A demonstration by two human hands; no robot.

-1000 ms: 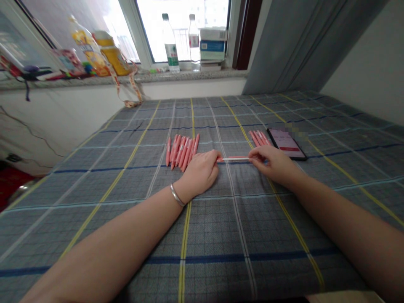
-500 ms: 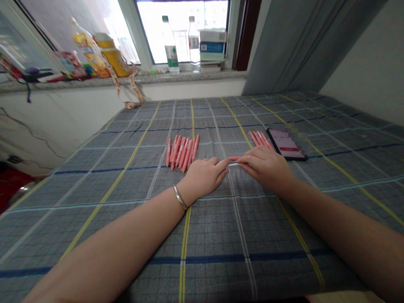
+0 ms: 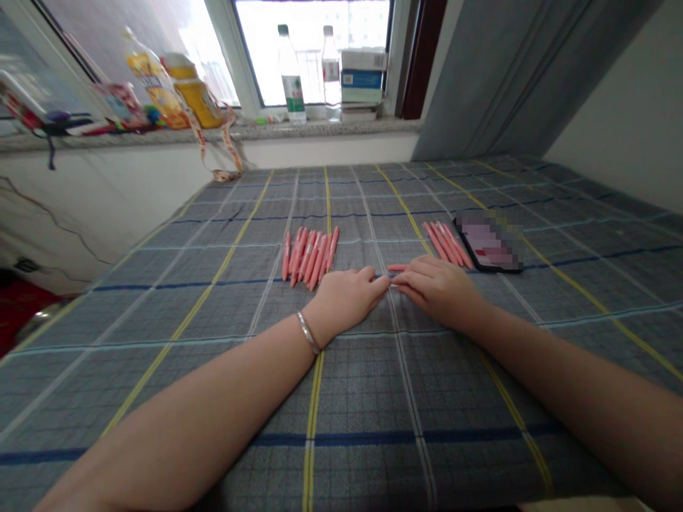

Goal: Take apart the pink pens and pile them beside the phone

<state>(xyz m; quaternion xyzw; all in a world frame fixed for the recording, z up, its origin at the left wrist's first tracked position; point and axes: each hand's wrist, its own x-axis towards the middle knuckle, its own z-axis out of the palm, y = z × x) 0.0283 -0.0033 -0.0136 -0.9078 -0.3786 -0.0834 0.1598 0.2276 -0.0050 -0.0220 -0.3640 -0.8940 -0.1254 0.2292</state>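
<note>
My left hand and my right hand rest on the checked blue-grey cloth, fingertips pressed together at the middle. Both are closed in a pinch on a pink pen; only its short pink end shows, beside my right fingers, and the rest is hidden under the hands. A silver bangle circles my left wrist. Just beyond my left hand lies a row of several pink pens. A smaller group of pink pens lies beyond my right hand.
A phone lies face up right of the smaller pen group. The window sill at the back carries two water bottles, a box, yellow bottles and a hanging measuring tape. A grey curtain hangs back right.
A second ago a thin white refill stretched between my hands. The hands have come together and the refill has gone out of sight between my fingers.
</note>
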